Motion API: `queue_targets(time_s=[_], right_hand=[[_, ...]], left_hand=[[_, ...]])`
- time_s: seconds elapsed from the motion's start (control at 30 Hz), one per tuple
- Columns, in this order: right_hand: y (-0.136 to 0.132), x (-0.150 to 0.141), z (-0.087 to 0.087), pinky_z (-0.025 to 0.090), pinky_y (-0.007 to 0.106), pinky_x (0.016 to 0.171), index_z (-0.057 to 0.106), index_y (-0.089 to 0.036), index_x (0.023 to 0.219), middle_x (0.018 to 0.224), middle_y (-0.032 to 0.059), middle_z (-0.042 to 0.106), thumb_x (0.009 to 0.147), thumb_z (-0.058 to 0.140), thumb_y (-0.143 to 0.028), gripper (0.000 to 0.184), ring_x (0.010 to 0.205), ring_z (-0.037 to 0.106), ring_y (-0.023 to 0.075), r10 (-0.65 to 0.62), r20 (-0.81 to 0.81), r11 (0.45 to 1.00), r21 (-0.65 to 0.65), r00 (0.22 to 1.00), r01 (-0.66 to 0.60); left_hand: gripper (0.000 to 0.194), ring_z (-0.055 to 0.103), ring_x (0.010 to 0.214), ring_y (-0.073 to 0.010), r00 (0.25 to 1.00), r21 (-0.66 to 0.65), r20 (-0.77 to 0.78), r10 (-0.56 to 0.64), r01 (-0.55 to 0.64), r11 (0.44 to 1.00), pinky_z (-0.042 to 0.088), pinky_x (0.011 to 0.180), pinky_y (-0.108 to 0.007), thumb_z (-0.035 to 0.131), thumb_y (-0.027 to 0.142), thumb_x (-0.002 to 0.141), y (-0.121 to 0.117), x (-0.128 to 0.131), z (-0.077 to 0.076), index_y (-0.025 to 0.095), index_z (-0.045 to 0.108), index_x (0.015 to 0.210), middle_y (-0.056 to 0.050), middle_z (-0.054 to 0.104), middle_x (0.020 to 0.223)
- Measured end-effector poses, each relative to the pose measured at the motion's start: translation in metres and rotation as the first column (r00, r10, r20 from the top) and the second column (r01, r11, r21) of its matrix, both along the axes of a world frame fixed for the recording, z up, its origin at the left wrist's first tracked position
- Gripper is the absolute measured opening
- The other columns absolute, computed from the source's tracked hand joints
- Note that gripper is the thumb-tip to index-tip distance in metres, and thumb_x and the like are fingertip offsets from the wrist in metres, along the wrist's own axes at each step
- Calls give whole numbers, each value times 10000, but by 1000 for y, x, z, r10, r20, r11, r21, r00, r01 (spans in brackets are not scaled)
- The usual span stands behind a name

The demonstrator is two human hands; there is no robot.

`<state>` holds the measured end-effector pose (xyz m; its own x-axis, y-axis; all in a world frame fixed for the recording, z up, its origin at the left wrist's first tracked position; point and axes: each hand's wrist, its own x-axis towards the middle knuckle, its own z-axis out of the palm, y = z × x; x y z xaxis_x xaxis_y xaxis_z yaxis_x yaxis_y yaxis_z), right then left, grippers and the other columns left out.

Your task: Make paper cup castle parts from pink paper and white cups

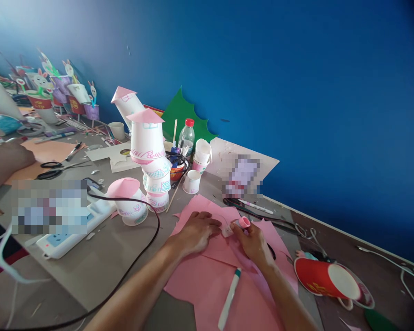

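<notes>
My left hand (199, 232) lies flat on a sheet of pink paper (179, 280), its fingers stretched out. In my right hand (252, 241) is a small white and pink tube (240, 225) that looks like a glue stick, held with its pink end up to the right and its white end low over the paper. A faint curved line runs on the paper between my hands. Below them, a white marker with a teal end (230, 296) rests on the pink sheets. Part of a dark loop shows beside my right wrist.
Stacked decorated paper cups (148, 142) with pink cone roofs stand left of the paper, near a shorter roofed cup (128, 202). A black cable (158, 230) crosses the table by a power strip (72, 230). A red cup (317, 276) lies at right. Another person's hand (10, 158) is at far left, near scissors (53, 170).
</notes>
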<state>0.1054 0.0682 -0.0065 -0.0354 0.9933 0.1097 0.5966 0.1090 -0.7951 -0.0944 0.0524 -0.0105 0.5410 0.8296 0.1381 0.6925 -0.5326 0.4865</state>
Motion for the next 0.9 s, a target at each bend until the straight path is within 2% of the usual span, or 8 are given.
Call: queue_targets(time_s=[0.17, 0.23, 0.33, 0.4, 0.5, 0.67, 0.8, 0.9], right_hand=[[2, 13, 11, 280, 242, 427, 517, -193, 529, 428, -49, 403, 769, 540, -557, 436, 417, 353, 107, -82, -84, 996, -29, 993, 80], [5, 19, 15, 276, 242, 433, 485, -202, 525, 443, -52, 398, 767, 549, -560, 438, 429, 349, 103, -138, -195, 990, -13, 971, 138], [10, 28, 23, 334, 248, 497, 506, -201, 565, 504, -39, 458, 728, 614, -547, 397, 496, 421, 120, -189, -474, 970, 47, 860, 239], [13, 31, 26, 370, 256, 549, 535, -198, 606, 553, -28, 493, 712, 628, -553, 381, 546, 455, 130, -177, -564, 962, 74, 806, 263], [13, 29, 25, 396, 266, 579, 578, -187, 634, 576, -16, 506, 714, 619, -567, 390, 568, 466, 135, -136, -559, 978, 58, 818, 202], [6, 15, 10, 376, 255, 521, 664, -146, 674, 540, -14, 516, 705, 648, -564, 419, 519, 463, 126, -46, -490, 999, -44, 870, 28], [5, 14, 1, 349, 247, 502, 716, -116, 788, 534, -14, 527, 695, 676, -552, 448, 516, 470, 130, 1, -423, 994, -95, 906, -46], [8, 19, -1, 328, 238, 486, 721, -112, 837, 540, -17, 526, 719, 638, -579, 489, 512, 461, 125, 4, -389, 995, -91, 921, -42]], left_hand=[[374, 452, 1222, -287, 995, -45, -100, -22, 18, 999, 364, 927, -432, 431, 93, 803, -1, 2, 9, 277, 692, 998, 19, 608, 1291], [378, 442, 1234, -303, 992, -61, -124, -28, 20, 998, 366, 929, -448, 435, 87, 789, -2, 3, 13, 258, 686, 1013, 3, 600, 1302], [387, 448, 1232, -309, 992, -65, -123, -32, 24, 998, 375, 927, -450, 463, 69, 747, -3, 4, 17, 243, 681, 1015, -20, 607, 1287], [432, 445, 1244, -294, 994, -70, -103, -33, 26, 997, 366, 961, -444, 481, 46, 698, -4, 3, 15, 255, 675, 1022, -16, 612, 1279], [505, 418, 1283, -258, 1000, -79, -28, 1, -4, 997, 333, 1033, -429, 457, 27, 693, -3, 1, 7, 278, 647, 1087, -1, 620, 1269], [505, 386, 1310, -244, 993, -103, 99, 63, -52, 993, 358, 1036, -399, 404, 45, 784, -2, -2, -8, 286, 590, 1187, -18, 600, 1277], [429, 463, 1229, -224, 983, -112, 137, 123, -108, 988, 379, 1023, -380, 370, 120, 873, -2, -2, -9, 259, 544, 1239, -54, 571, 1294], [466, 457, 1229, -235, 979, -110, 143, 147, -132, 985, 390, 1016, -388, 377, 122, 871, -2, -1, -10, 224, 472, 1315, -69, 554, 1325]])
